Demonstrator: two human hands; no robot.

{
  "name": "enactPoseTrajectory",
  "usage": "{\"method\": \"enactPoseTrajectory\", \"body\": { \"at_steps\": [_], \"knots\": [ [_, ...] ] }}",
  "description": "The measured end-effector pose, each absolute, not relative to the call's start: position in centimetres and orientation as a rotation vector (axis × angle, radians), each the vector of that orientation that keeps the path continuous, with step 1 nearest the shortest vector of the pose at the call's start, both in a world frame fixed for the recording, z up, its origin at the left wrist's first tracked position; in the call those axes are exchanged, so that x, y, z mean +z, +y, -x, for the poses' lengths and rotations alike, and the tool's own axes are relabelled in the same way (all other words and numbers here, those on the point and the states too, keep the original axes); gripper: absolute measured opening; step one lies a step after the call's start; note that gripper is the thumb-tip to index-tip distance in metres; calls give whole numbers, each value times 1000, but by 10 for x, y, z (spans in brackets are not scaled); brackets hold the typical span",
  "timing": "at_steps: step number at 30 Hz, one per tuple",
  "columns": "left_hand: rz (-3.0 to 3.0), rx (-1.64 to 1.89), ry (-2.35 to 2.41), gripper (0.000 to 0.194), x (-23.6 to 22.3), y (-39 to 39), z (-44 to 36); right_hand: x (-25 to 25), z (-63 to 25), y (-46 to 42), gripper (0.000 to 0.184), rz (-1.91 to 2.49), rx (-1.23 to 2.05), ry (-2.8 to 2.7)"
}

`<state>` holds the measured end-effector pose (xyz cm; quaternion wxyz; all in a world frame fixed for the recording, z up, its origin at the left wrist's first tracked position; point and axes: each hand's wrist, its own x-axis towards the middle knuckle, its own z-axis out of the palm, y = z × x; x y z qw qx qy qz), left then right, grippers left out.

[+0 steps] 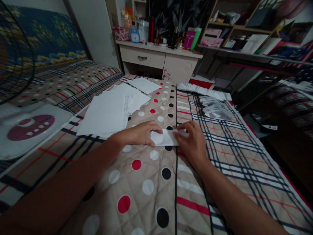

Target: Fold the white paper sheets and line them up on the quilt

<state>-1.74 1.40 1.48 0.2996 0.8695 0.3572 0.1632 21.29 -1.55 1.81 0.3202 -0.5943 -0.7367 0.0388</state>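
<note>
A small folded white paper [165, 138] lies on the quilted bedcover [151, 192] in front of me. My left hand [140, 133] rests on its left end, fingers together and pressing the paper down. My right hand [192, 140] covers its right end, fingers bent and pinching the edge. Both hands touch the paper and it stays flat on the cover.
A loose stack of white sheets [110, 109] lies to the left, with one more sheet [144, 85] further back. A pile of folded papers [215, 107] sits to the right. A fan base [24, 127] stands far left. A dresser [158, 58] and shelves [244, 36] stand behind.
</note>
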Motion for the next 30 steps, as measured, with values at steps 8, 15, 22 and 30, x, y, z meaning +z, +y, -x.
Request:
{"method": "enactPoseTrajectory", "body": {
  "at_steps": [8,15,22,30],
  "knots": [
    [-2325,483,882,52,10,18,18,40,-170,-35,13,1598,207,-2473],
    [-2326,479,913,50,9,18,18,53,-157,12,21,1729,1253,-2412],
    [-2289,471,942,52,12,18,17,57,-148,21,25,1904,1425,-2081],
    [-2250,531,917,49,8,17,18,55,-174,20,20,2011,1515,-2120]
  ]
}}
